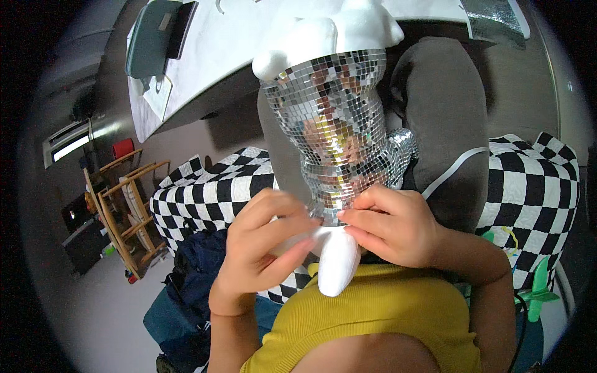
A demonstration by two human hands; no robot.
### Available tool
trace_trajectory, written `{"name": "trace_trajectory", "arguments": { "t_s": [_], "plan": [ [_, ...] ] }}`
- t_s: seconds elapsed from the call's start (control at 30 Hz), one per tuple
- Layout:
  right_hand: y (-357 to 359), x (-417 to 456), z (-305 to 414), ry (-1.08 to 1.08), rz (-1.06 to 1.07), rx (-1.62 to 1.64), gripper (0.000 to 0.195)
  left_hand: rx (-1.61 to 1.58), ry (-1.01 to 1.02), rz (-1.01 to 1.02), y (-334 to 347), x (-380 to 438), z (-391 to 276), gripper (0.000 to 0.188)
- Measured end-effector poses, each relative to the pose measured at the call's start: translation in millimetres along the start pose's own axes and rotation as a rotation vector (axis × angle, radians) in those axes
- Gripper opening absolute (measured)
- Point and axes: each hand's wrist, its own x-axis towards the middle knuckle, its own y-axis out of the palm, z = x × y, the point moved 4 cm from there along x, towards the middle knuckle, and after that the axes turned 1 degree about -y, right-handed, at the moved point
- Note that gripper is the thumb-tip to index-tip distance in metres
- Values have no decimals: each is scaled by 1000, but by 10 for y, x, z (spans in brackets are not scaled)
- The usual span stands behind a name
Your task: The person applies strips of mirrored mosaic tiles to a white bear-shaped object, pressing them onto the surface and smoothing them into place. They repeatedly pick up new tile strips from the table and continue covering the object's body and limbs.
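A large figure covered in small square mirror tiles (326, 121) leans from the table's edge down towards my lap. Its upper end is bare, glossy white with rounded lobes (312, 39). Below the tiled band, a smooth white rounded limb (339, 268) points at my yellow top. My right hand (399, 226) has its bent fingertips against the lowest tiles, where they meet the white surface. On the other side of that border is my left hand (266, 242), blurred, its fingers curled near the tiles. Whether it pinches something small cannot be made out.
A white marbled table (224, 42) carries a grey-green case (148, 42) and a silvery tile sheet (496, 21). Grey cushioning (445, 102) and a black-and-white checkered cover (527, 182) flank the figure. Dark blue fabric (200, 268), a wooden rack (116, 224) and a green toy plane (538, 293) are around me.
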Motion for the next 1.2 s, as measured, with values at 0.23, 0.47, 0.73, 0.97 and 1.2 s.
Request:
{"name": "trace_trajectory", "arguments": {
  "t_s": [0.23,0.47,0.73,0.97,1.2],
  "plan": [
    [-83,-11,-56,-29,-54,0,25,21,-50,133,207,247,64,29],
    [-136,-31,-91,-63,-45,-58,20,29,-70,178,230,269,84,24],
    [-158,-132,-164,5,44,-76,10,38,-111,225,232,296,63,21],
    [-166,-132,-170,-21,31,-106,11,125,-91,168,229,237,-7,22],
    [-128,-150,-213,-48,41,-147,11,52,-176,71,219,188,30,22]
  ]
}}
